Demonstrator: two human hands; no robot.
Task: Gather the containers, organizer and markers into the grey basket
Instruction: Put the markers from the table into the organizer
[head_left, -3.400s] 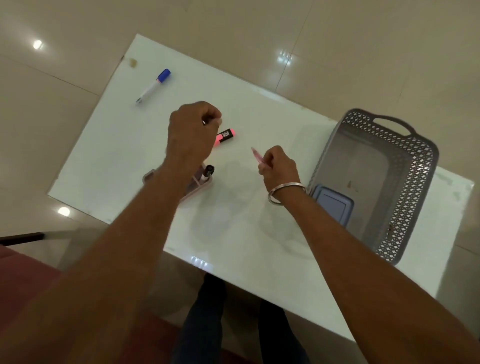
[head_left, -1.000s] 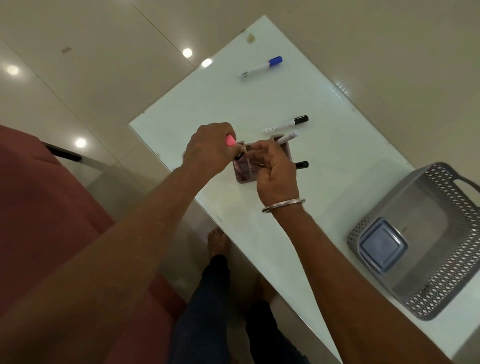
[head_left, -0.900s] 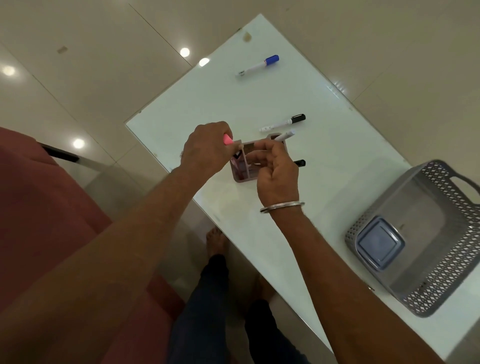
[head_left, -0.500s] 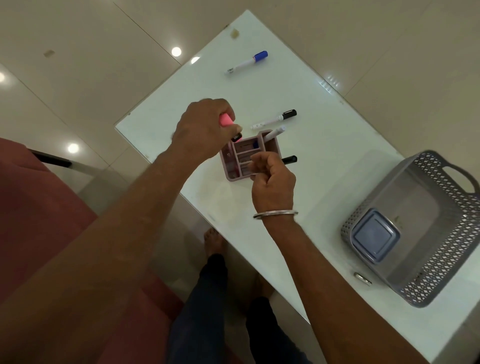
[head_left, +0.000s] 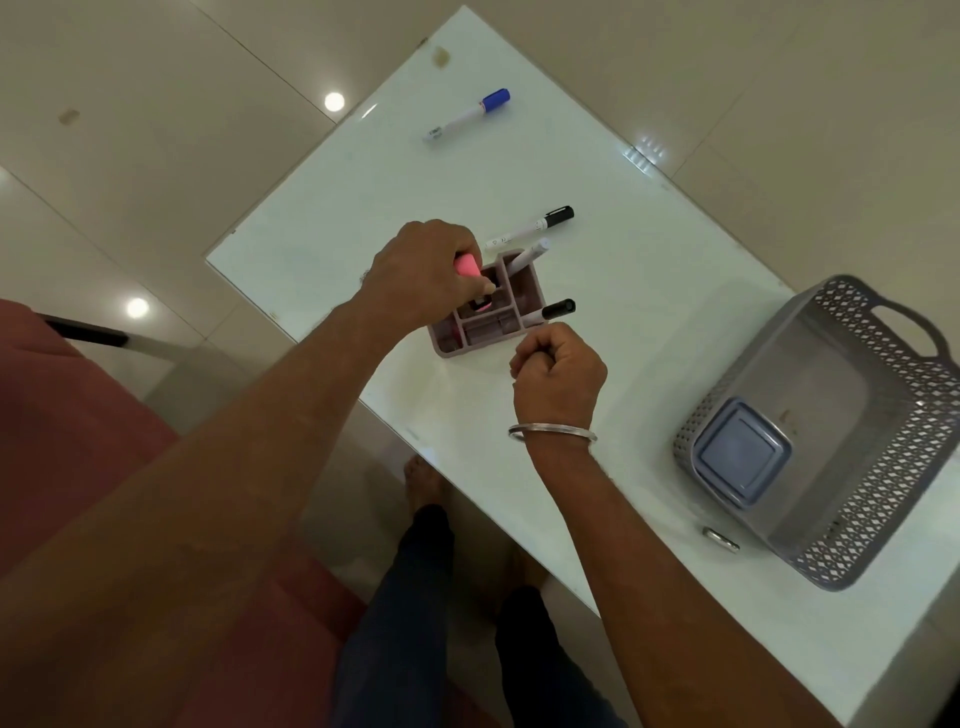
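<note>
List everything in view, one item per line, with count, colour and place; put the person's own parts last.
Table: 1, white, glossy, centre.
Grey basket: 1, perforated walls, on the table's right end.
Lidded container: 1, blue-grey, inside the basket's near end.
Organizer: 1, dusty pink, compartmented, mid-table.
Pink highlighter: 1, in the left hand, going into the organizer.
White marker: 1, standing tilted in the organizer.
Black-capped markers: 2, white bodies; one lying behind the organizer, one at its right side.
Blue-capped marker: 1, far end of the table.
Small metallic object: 1, by the basket; too small to identify.
Bangle: 1, silver, right wrist.
Left hand: gripping the highlighter.
Right hand: fisted beside the organizer.
Legs: dark trousers, below the table.
</note>
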